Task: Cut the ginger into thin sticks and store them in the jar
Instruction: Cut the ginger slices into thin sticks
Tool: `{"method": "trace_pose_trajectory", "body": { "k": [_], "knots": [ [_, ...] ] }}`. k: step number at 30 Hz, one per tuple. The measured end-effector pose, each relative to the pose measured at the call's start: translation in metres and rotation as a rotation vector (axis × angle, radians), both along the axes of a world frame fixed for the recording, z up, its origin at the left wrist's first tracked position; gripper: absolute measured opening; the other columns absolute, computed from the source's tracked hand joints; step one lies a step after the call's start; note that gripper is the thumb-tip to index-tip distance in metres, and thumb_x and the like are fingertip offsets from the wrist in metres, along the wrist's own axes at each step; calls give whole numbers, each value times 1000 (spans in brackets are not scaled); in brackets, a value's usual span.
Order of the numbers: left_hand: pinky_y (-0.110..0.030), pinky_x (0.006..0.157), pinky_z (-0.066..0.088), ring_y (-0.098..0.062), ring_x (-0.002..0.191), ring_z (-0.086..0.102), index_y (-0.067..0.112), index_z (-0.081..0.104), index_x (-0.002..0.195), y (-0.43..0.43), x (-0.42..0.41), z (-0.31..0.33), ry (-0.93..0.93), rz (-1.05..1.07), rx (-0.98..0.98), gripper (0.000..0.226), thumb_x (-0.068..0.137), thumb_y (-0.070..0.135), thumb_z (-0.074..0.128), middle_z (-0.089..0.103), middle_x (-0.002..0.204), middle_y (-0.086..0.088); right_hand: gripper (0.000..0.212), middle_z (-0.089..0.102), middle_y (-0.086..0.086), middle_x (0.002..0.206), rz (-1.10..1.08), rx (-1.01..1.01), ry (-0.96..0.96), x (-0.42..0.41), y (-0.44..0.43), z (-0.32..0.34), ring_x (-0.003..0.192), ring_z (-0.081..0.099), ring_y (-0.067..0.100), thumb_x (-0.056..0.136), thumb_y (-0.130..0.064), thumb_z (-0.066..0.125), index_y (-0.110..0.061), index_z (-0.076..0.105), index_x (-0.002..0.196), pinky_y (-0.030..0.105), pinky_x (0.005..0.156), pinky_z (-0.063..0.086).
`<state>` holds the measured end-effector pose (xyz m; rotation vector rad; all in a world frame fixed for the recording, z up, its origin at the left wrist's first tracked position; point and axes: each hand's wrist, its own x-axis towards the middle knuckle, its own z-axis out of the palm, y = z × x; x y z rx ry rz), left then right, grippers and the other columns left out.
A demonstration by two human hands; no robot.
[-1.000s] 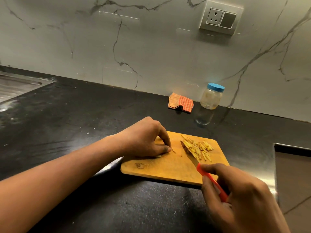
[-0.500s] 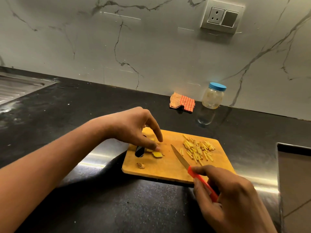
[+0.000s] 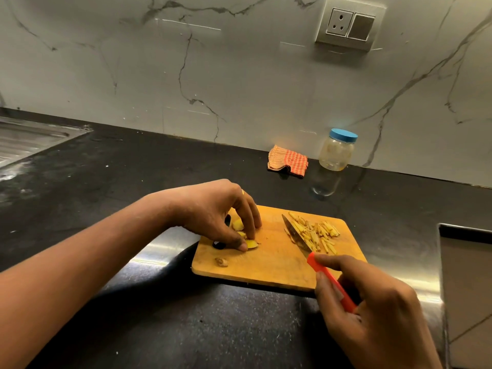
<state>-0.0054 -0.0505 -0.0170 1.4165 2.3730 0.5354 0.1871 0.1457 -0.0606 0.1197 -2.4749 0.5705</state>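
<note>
A: What sits where?

B: A wooden cutting board [image 3: 271, 270] lies on the black countertop [image 3: 133, 182]. The left hand [image 3: 213, 211] pinches ginger slices [image 3: 251, 244] at the board's left end.

A: And the right hand [image 3: 372, 310]?

B: It is wrapped round the orange-handled knife [image 3: 298, 237]. The blade runs diagonally, tip pointing away and left, beside the ginger sticks [image 3: 319, 233]. The lidded jar [image 3: 336, 151] stands upright by the wall, well apart.

Slices [image 3: 251, 244] and sticks [image 3: 316, 233] on the board [image 3: 266, 272]
Left hand [image 3: 213, 211] pinches the slices at the board's left; right hand [image 3: 372, 310] grips the knife [image 3: 295, 233], blade just beside the sticks. Lidded jar [image 3: 336, 153] stands behind on the bench [image 3: 159, 315].
</note>
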Motion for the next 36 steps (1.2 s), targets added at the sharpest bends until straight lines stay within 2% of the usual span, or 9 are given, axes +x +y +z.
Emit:
{"method": "trace_pose_trajectory", "body": {
  "k": [7,11,14,18,21,23,26,32,36],
  "knots": [
    [-13,96,38,3,118,52,25,78,93,12,4,-13,64,73,98,22,80,42,77,63,120,22,24,44,-27,65,1,-27,6,-1,2,-3,54,47,-10,73,-28,67,-24,74,96,-5,55,30],
    [-16,92,46,-2,111,58,26,76,84,21,8,-22,127,144,170,25,77,50,77,66,115,19,25,49,-24,68,-1,-20,-8,-1,3,-5,53,46,-13,73,-28,67,-23,74,97,-4,55,33],
    [-22,92,51,-4,107,60,27,73,81,27,12,-27,179,189,220,28,75,54,76,67,112,18,27,50,-24,69,-9,-22,-23,-2,3,-7,52,48,-9,75,-30,66,-24,73,99,-1,52,35],
    [-31,91,55,-5,102,62,27,74,85,30,15,-28,195,219,249,33,73,58,74,69,108,16,27,50,-24,68,-25,-19,-27,-3,4,-9,52,50,-6,75,-31,65,-25,73,100,0,50,35],
    [-34,97,53,-6,108,62,27,75,91,24,13,-23,148,230,258,46,64,64,73,69,109,14,27,52,-23,68,-31,-25,-30,-2,5,-9,53,51,-4,75,-32,65,-26,73,101,2,50,36],
    [-30,102,48,-6,115,60,28,75,100,20,10,-19,98,234,266,45,66,57,75,69,113,15,27,51,-24,67,-29,-28,-33,-2,5,-9,52,51,-4,75,-32,65,-26,72,101,2,50,35],
    [-19,94,43,-1,118,56,34,74,110,18,9,-19,42,206,242,37,74,43,80,68,115,21,28,49,-25,67,-25,-36,-39,-2,4,-9,51,50,-4,75,-33,65,-26,72,101,2,49,35],
    [-34,104,48,-1,110,60,35,77,103,25,10,-25,43,221,241,25,79,41,77,71,109,21,27,51,-24,66,-13,-40,-38,-1,4,-9,51,49,-8,74,-31,66,-25,73,99,-2,50,34],
    [-36,105,48,0,110,61,34,78,98,26,11,-27,40,231,268,20,80,41,77,73,105,20,25,45,-24,64,-8,-42,-18,0,1,-7,51,43,-15,72,-28,67,-23,74,96,-7,53,28]
  ]
}}
